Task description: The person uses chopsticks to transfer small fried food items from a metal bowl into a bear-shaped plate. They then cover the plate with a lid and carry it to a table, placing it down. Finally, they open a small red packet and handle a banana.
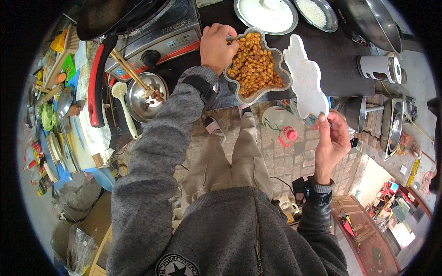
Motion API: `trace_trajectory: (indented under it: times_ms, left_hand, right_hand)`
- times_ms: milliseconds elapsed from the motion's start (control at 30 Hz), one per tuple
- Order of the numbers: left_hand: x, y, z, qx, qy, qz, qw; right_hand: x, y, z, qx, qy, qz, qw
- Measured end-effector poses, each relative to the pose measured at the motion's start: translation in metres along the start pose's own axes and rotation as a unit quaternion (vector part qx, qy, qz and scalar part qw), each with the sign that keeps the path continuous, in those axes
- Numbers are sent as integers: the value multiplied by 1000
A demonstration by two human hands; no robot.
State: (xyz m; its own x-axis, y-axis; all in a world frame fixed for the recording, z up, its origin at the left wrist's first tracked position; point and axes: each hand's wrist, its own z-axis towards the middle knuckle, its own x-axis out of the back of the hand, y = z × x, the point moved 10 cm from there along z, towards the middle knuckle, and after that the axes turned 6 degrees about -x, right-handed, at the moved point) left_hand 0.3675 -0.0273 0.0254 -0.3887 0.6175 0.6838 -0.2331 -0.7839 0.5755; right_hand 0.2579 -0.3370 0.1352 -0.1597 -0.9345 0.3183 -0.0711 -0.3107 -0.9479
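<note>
My left hand (218, 47) grips the upper left edge of a clear plastic container (286, 76) with a wavy outline. Brown cooked beans (255, 65), glossy with sauce, fill it; it lies at the dark table's near edge. Pinched between the thumb and fingers of my right hand (331, 138) is the lower end of a white plastic lid (305, 77). The lid has the same kind of scalloped outline and some small yellowish specks. It is tilted up just right of the container, off it, so the beans are uncovered.
On the left stand a gas stove (155, 38), a wok with a red-and-black handle (95, 89), and a steel bowl (138, 108) with chopsticks (129, 70) and a few brown pieces. A lidded pot (266, 17) and a bowl of rice (312, 13) are behind. A plastic jug (281, 120) stands below.
</note>
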Motion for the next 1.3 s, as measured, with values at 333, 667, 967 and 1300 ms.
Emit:
trace_trajectory:
  times_ms: [333, 667, 967, 1300]
  left_hand:
    - [0, 4, 4, -5, 29, 8, 1000]
    - [10, 1, 1, 34, 72, -44, 996]
    - [109, 6, -52, 127, 122, -102, 979]
    - [215, -77, -172, 177, -41, 181, 967]
  right_hand:
    - [-1, 0, 3, 6, -6, 3, 1000]
    - [-1, -1, 4, 7, -3, 5, 1000]
    - [3, -2, 3, 27, 17, -2, 999]
    - [2, -17, -3, 33, 31, -101, 994]
